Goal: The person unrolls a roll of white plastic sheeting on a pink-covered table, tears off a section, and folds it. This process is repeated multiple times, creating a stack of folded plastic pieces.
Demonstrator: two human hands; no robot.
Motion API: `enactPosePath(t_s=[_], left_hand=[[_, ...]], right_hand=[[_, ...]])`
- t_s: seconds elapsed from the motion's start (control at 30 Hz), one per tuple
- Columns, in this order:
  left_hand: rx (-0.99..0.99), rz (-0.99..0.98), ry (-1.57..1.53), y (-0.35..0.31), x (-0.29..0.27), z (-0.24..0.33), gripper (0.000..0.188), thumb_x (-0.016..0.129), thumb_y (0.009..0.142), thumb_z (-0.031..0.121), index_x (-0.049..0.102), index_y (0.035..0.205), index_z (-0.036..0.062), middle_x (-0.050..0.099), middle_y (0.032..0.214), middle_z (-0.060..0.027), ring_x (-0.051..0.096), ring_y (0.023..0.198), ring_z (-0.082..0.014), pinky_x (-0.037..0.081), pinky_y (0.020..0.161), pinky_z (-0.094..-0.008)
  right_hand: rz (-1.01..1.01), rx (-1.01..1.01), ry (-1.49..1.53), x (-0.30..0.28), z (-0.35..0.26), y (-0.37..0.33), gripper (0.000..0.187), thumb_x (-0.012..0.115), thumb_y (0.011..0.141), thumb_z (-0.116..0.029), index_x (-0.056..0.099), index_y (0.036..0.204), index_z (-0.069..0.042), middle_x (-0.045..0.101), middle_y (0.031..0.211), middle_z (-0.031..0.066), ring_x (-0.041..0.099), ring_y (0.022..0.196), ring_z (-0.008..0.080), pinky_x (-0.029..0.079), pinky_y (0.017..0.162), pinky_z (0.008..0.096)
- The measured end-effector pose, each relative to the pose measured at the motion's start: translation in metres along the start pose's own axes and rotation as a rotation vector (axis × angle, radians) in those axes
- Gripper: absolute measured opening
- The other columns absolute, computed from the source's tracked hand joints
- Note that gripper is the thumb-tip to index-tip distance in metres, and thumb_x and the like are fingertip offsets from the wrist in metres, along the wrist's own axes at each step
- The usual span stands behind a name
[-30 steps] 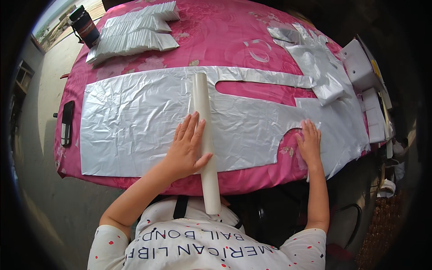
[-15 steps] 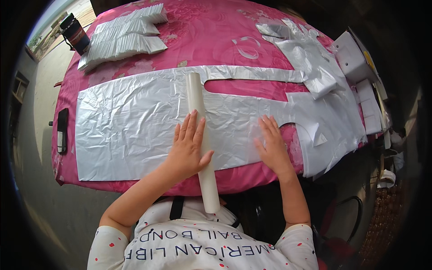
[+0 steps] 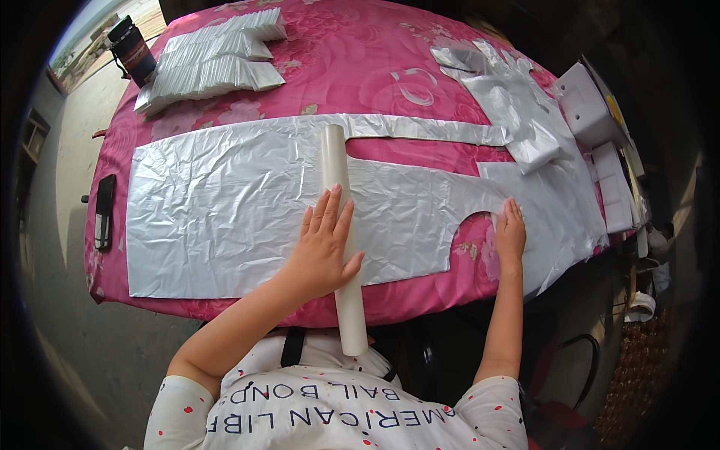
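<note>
A thin silvery-white plastic sheet (image 3: 217, 210) lies wrinkled across the table, with a long slot and a rounded notch cut into it toward the right. Across it, pointing away from me, rests a pale smooth tube (image 3: 333, 161) whose near end juts past the table edge. My left hand (image 3: 324, 247) lies on the tube with its fingers stretched out. To the right of the notch, my right hand (image 3: 511, 229) has its fingers pressed together on the plastic; how much it grips is partly hidden.
A pink flowered cloth (image 3: 352, 45) covers the table. Far left are stacked folded plastic pieces (image 3: 214, 64) and a dark bottle (image 3: 133, 52); a phone (image 3: 104, 212) lies near the left edge. Crumpled plastic (image 3: 517, 105) lies far right, beside white boxes (image 3: 585, 105). A chair (image 3: 577, 375) stands lower right.
My right hand has moved right, from above the sheet to beyond the notch, and its fingers have closed together. My left hand stays on the tube, which has shifted slightly right at its far end.
</note>
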State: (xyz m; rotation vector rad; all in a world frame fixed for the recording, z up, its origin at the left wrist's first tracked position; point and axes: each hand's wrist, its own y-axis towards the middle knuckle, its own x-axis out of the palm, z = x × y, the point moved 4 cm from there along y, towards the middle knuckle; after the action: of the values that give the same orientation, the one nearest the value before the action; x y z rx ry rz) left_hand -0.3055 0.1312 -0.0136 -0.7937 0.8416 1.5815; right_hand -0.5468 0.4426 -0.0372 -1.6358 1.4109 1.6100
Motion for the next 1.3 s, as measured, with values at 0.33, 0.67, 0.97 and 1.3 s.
enactPosePath(t_s=[0.33, 0.67, 0.97, 1.3], left_hand=[[0.001, 0.017, 0.036, 0.001, 0.001, 0.003, 0.077, 0.057, 0.078, 0.030, 0.020, 0.139, -0.0005, 0.008, 0.147, -0.0221, 0.007, 0.137, -0.0381, 0.010, 0.108, -0.0493], [0.222, 0.099, 0.155, 0.002, -0.010, 0.019, 0.071, 0.060, 0.078, 0.025, 0.028, 0.135, -0.0011, 0.020, 0.144, -0.0204, 0.016, 0.135, -0.0367, 0.014, 0.108, -0.0491], [-0.562, -0.326, -1.427, 0.000, -0.005, 0.011, 0.035, 0.061, 0.086, 0.024, 0.053, 0.110, 0.0006, 0.060, 0.103, -0.0114, 0.058, 0.089, -0.0131, 0.048, 0.079, -0.0305], [-0.798, -0.184, -1.144, -0.106, -0.116, -0.167, 0.013, 0.054, 0.086, 0.008, 0.060, 0.088, -0.0026, 0.065, 0.078, -0.0124, 0.065, 0.069, -0.0193, 0.053, 0.059, -0.0282]], right_hand=[[0.158, 0.112, -0.137, -0.023, 0.015, -0.012, 0.019, 0.054, 0.082, -0.011, 0.063, 0.096, -0.001, 0.063, 0.105, 0.0127, 0.057, 0.099, 0.0286, 0.039, 0.093, 0.0364], [0.127, 0.146, 0.493, -0.057, -0.111, -0.027, 0.016, 0.066, 0.074, -0.005, 0.051, 0.075, -0.003, 0.054, 0.066, 0.0037, 0.050, 0.057, 0.0141, 0.043, 0.056, 0.0271], [-0.276, -0.431, 0.834, -0.050, -0.283, -0.082, 0.019, 0.069, 0.070, -0.006, 0.056, 0.085, -0.004, 0.061, 0.081, 0.0083, 0.061, 0.074, 0.0247, 0.049, 0.069, 0.0351], [-0.068, -0.409, 0.505, -0.060, -0.262, -0.124, 0.032, 0.073, 0.071, -0.028, 0.056, 0.086, -0.006, 0.056, 0.075, 0.0059, 0.055, 0.067, 0.0235, 0.045, 0.059, 0.0341]])
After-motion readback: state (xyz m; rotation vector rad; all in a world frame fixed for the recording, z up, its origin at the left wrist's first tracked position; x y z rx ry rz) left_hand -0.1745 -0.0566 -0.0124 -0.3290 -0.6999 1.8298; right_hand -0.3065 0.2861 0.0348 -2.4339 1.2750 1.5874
